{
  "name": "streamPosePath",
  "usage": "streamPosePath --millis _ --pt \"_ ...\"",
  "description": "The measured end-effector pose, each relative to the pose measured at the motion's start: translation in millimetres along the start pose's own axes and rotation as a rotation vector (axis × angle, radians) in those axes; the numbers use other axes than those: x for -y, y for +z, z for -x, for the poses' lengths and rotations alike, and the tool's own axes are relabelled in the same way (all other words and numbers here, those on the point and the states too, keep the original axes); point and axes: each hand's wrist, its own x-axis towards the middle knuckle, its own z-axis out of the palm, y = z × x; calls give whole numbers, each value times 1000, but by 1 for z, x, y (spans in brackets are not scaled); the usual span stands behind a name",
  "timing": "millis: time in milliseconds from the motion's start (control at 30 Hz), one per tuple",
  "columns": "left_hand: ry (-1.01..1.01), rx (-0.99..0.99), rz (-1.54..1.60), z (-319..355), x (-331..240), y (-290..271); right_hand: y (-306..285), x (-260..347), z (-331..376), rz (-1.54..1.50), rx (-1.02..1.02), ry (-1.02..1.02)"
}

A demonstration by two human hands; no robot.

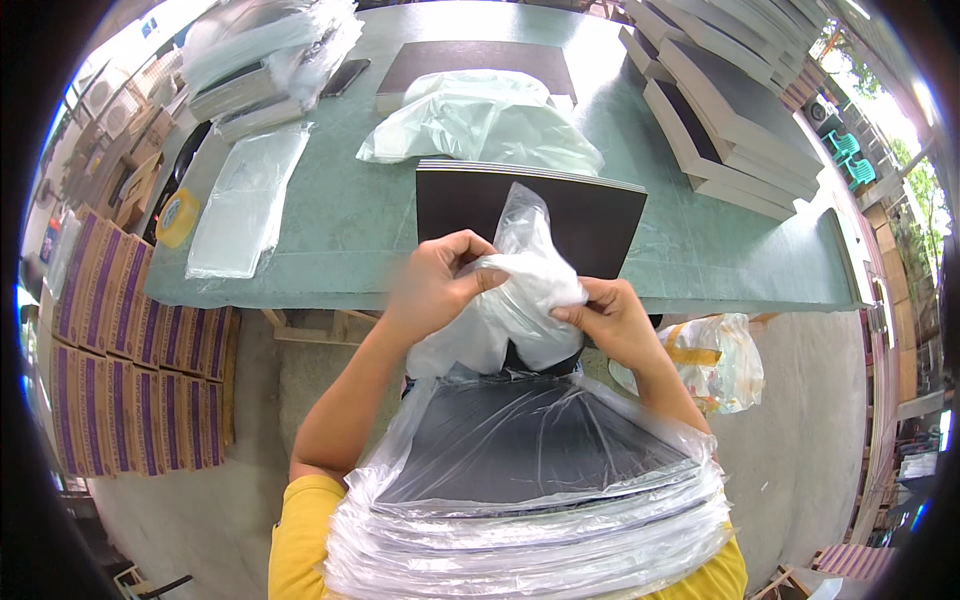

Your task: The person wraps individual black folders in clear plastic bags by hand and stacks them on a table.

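A see-through plastic bag (pixel 536 285) is bunched up between my two hands, above the table's front edge. My left hand (pixel 440 283) pinches its left side between thumb and fingers. On the other side, my right hand (pixel 617 322) grips the bag with thumb and forefinger. Behind the bag, a stack of thin black boards (pixel 590 222) with pale edges lies at the near edge of the table, partly covered by the plastic. Close to my body is a pile of dark flat pieces wrapped in see-through plastic (pixel 540 440), resting between my forearms.
The green table (pixel 330 235) holds loose plastic bags (pixel 485 125) on a dark board (pixel 470 65), and flat plastic sleeves (pixel 245 205) beside a yellow tape roll (pixel 178 218). Black-and-white stacks (pixel 730 120) stand far right. Cartons (pixel 135 350) are piled left; a taped plastic bundle (pixel 715 362) sits below.
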Motion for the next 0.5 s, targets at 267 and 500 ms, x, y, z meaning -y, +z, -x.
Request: streamPosePath --millis 267,500 --pt "83 110 14 17 -28 32 13 0 -10 45 -145 -26" --pt "-39 263 357 12 -24 30 1 3 -14 -249 -23 -26"
